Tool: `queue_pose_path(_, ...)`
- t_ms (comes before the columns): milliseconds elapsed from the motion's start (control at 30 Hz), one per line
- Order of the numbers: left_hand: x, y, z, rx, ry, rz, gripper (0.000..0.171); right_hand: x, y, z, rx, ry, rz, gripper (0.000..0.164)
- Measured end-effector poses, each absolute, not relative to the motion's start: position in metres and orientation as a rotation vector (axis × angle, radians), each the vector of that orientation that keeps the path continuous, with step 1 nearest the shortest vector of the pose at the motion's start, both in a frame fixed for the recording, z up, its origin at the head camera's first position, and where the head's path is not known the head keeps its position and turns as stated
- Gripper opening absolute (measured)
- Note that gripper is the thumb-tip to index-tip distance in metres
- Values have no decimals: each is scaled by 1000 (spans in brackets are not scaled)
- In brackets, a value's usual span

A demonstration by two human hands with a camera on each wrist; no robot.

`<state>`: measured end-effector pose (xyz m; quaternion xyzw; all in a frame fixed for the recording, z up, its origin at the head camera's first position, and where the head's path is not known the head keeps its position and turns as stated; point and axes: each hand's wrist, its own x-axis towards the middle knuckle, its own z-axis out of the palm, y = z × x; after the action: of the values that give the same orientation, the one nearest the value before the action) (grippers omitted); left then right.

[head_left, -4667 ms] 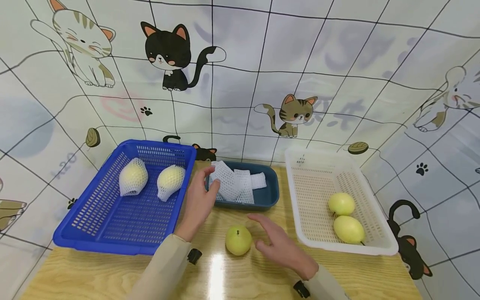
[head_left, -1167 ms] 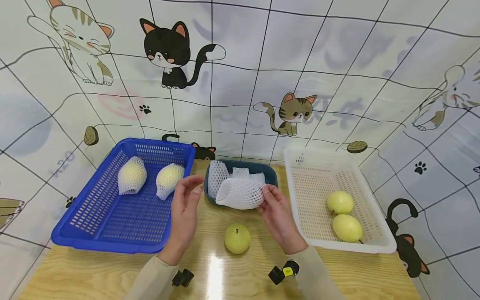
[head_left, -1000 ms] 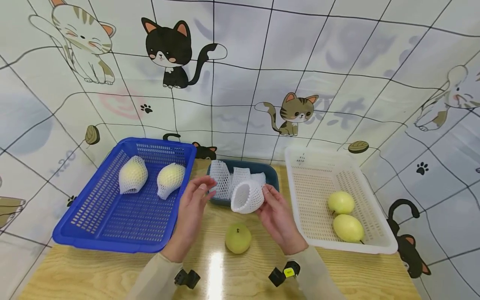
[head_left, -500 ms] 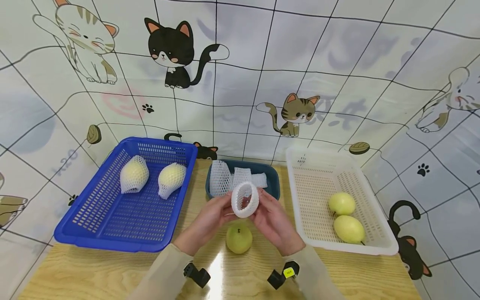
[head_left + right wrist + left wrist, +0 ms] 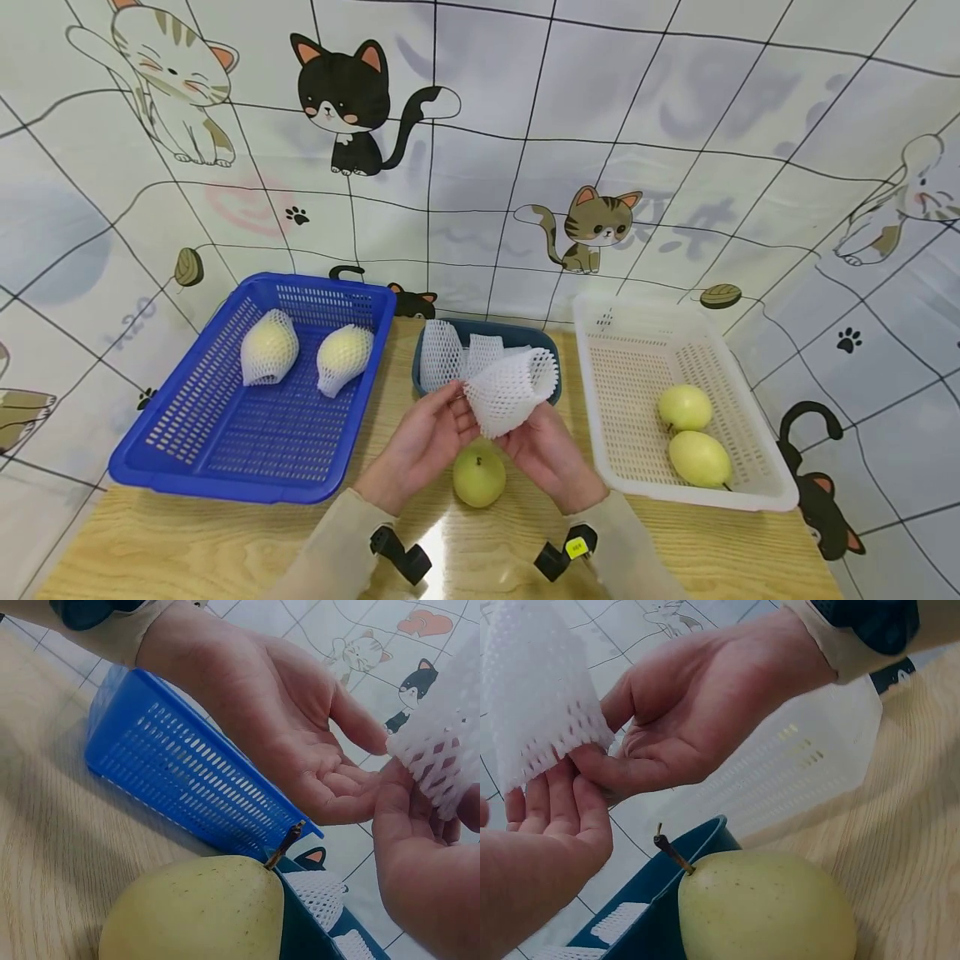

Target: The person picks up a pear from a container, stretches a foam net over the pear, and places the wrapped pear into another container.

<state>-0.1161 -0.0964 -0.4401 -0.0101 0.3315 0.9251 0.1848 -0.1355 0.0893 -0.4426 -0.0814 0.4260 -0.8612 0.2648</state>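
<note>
Both my hands hold a white foam fruit net (image 5: 504, 393) above the middle of the table, its wide opening turned to the upper right. My left hand (image 5: 422, 440) has its thumb at the net's near left edge, fingers bent beneath it. With its fingers curled at the lower end, my right hand (image 5: 551, 457) grips the net from the other side. In the wrist views the fingertips of both hands meet at the net's edge. A yellow-green pear (image 5: 478, 477) stands stem up on the table just below the hands, large in the left wrist view.
Behind the hands, a dark teal tray (image 5: 517, 335) holds more foam nets (image 5: 441, 357). A blue basket (image 5: 247, 450) at the left contains two netted pears (image 5: 270, 348). At the right, a white basket (image 5: 637, 358) holds two bare pears (image 5: 699, 458). A cat-print sheet hangs behind.
Earlier the right hand alone held the net up from the tray; the left hand has since come over and taken hold too. The net's opening has swung from facing me to the upper right.
</note>
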Motion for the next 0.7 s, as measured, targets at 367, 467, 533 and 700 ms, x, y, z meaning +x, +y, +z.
queue_pose_path(367,-116,-96,-445,-33,754,2741,16,-138,91,-450,-241,1168,-2293,29)
queue_pose_path(467,-115,-97,-446,-54,789,2746,16,-137,95,-450,-241,1126,-2256,30)
queue_pose_path(533,-115,-97,-447,-68,821,2737,17,-137,98,-450,-234,1126,-2208,30)
queue_pose_path(700,-115,-98,-449,-91,905,2704,18,-137,107,-449,-238,1203,-2085,26)
